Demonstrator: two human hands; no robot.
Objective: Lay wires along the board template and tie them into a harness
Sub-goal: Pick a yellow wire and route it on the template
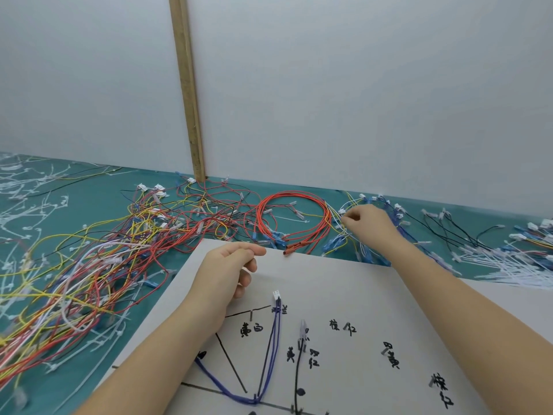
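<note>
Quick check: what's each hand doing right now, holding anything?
Left hand: fingers loosely curled over the template board's edge, holding nothing.
Right hand: pinching wires in the yellow and white bundle on the green table.

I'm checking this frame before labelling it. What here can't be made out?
- Right hand, head view: its curled fingers hide whether it pinches a wire from the blue and white wire bundle.
- Board template: cut off by the bottom edge; both forearms cover parts.
- Handwritten labels: too blurred to read.
- Cable ties: blurred at the right edge.
</note>
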